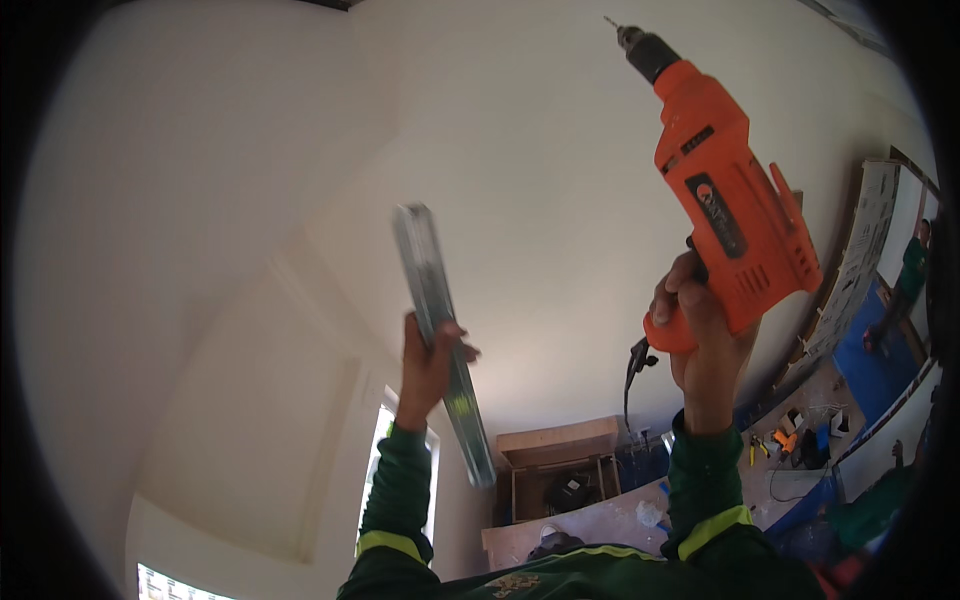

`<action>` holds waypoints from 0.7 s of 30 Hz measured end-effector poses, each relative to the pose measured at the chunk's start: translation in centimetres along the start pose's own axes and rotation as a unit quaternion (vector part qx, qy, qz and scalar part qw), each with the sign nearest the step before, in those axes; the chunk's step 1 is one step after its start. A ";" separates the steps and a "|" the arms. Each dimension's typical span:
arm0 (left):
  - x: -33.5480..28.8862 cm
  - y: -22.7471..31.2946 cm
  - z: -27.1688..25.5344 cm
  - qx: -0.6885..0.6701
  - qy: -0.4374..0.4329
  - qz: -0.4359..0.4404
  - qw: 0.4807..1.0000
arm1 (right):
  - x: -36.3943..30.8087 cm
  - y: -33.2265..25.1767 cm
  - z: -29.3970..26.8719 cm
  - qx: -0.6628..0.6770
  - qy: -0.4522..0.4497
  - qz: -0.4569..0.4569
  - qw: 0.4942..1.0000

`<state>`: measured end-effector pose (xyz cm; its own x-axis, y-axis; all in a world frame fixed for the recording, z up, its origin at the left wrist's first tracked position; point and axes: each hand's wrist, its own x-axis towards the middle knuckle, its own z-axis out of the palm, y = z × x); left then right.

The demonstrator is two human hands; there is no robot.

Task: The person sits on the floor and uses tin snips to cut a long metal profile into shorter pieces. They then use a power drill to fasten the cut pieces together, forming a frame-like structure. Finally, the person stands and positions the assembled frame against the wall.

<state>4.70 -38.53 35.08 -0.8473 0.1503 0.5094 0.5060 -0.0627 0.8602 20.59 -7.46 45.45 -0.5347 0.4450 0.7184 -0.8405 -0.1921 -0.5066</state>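
Note:
My left hand (425, 375) is closed around a short length of shiny metal channel (420, 255). The channel stands tilted, its upper end leaning to the left and its lower end reaching below my wrist. Raised on the right, my right hand (708, 355) grips the handle of an orange corded power drill (712, 170). The drill points up and to the left, with a thin bit (612, 23) in its black chuck (648, 52). From the base of its handle hangs a black cord (631, 385). The drill and the channel are apart.
A pale wall (520, 130) rises before me. Below are an open wooden box (555, 442) with a black case inside, and scattered tools (790, 440) on the floor. A long panel (860, 240) leans at the right. At the lower right shows a person's green sleeve (872, 510).

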 end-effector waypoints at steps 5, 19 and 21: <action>6.7 8.1 -0.9 -0.007 0.052 0.155 0.987 | 0.4 1.6 2.2 0.055 0.002 -0.047 0.997; 9.7 14.0 -0.9 -0.030 0.001 0.170 0.985 | 0.8 3.4 3.9 0.018 0.010 -0.125 0.992; 8.7 14.7 -0.3 -0.041 0.011 0.168 0.985 | 1.2 4.0 3.9 0.031 0.014 -0.112 0.993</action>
<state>4.76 -38.46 52.18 -0.6372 0.0862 0.7659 0.7453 -0.1844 0.6408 16.22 -11.12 46.15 -0.3325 0.5069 0.7953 -0.9421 -0.1386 -0.3055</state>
